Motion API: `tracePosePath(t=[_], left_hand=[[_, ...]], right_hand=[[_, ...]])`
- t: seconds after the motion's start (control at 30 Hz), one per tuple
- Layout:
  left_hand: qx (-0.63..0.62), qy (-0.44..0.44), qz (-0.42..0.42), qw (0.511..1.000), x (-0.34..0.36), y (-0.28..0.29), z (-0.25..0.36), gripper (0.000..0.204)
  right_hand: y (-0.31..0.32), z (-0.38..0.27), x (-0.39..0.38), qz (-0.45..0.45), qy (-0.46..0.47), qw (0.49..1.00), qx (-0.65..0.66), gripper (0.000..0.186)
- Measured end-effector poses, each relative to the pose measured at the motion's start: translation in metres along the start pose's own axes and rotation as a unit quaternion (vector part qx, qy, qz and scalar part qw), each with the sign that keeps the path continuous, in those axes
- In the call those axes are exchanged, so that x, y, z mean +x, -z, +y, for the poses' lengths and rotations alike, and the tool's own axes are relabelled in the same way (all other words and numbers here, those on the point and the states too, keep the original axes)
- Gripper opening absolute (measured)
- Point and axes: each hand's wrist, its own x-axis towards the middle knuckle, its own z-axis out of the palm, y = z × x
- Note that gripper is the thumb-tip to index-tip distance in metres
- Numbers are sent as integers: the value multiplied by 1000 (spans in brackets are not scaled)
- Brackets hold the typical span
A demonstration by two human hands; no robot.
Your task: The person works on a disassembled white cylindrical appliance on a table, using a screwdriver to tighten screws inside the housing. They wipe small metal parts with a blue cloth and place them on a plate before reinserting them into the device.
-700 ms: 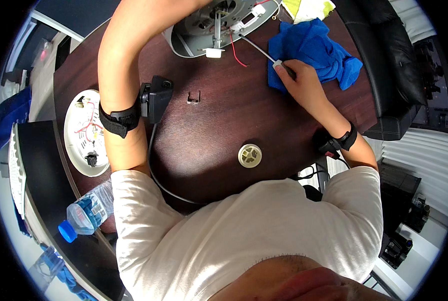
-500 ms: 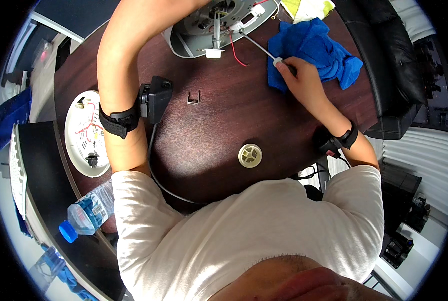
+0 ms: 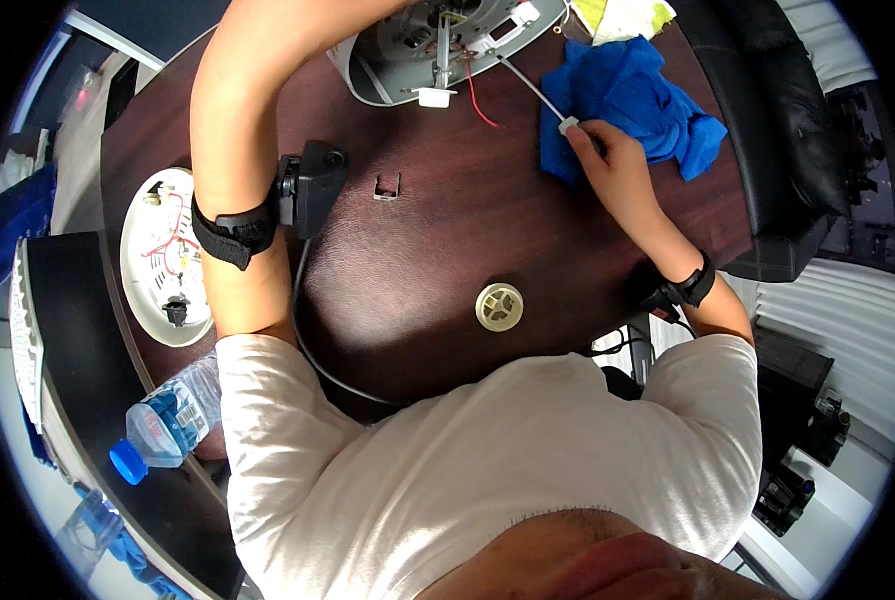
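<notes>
Where right hand [image 3: 615, 165] clamps fingers on screwdriver [image 3: 533, 90], handle [image 3: 567, 125] mostly hidden; grey housing [image 3: 392, 65] cropped above; left hand unseen, fingers untellable.

Dark reddish-brown table [image 3: 427, 250] fills centre, wood grain showing, and look, bright sheen glancing off its middle! Over on right, black leather seat [image 3: 752, 110], puffy and creased, hugging table's far side. Behind it, white pleated curtain [image 3: 842, 325], folds catching daylight. Swing left: black furniture panel [image 3: 82, 330], pale edge curving round. Up in top left corner, dark blue-grey panel [image 3: 152, 22], white rail [image 3: 115, 38] slanting beneath.
</notes>
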Motion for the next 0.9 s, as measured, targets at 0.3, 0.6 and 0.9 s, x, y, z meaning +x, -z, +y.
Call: tracePosePath(t=[0.3,0.6,0.9], left_hand=[[7,16,1,1000,3,1,5,58],[8,8,-3,1000,4,-2,2,57],[-30,-47,-18,998,14,-7,-12,54]], right_hand=[[-4,4,3,8,46,999,14,25],[-2,6,4,-16,26,999,15,27],[6,-5,10,69,142,967,-199,26]])
